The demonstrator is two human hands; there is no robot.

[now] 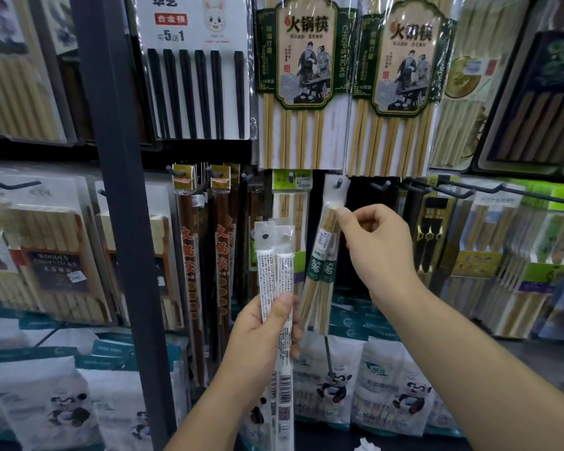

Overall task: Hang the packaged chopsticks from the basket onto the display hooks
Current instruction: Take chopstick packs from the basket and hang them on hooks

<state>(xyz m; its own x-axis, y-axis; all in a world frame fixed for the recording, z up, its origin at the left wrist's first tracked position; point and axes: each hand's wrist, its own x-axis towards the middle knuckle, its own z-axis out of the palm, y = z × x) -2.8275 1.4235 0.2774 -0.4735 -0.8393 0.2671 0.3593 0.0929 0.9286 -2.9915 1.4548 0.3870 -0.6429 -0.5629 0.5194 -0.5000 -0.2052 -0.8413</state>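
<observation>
We see the left hand (261, 340) low in the middle, fingers and thumb curled round two packets (275, 265) of chopsticks, gripping them about halfway down. They stand nearly upright side by side with their backs to us. Each is a slim sleeve of glossy clear plastic with a long white strip of small print, a barcode lower down and a flat header with a punched hole at the top.

The right hand (378, 245) is higher and to the right, well apart from the left. Its thumb and forefinger pinch the upper end of a third packet (321, 262), and the other fingers are loosely curled. This packet's clear header sits over the tip of a dark metal hook (339, 182). The packet hangs tilted, its lower end swung towards the left hand. Inside it are pale, straight bamboo sticks wrapped by a green paper band.

Left of this hook hang long, dark brown lacquered chopsticks (189, 255) in narrow sleeves with orange lettering. Above are wide packs of pale bamboo chopsticks (302, 60) with green and cream card labels, and a white card of black square-ended chopsticks (196, 92). A dark metal post (121, 190) runs down the left of the display. On the shelf below lie soft white bags (401, 385) printed with pandas.
</observation>
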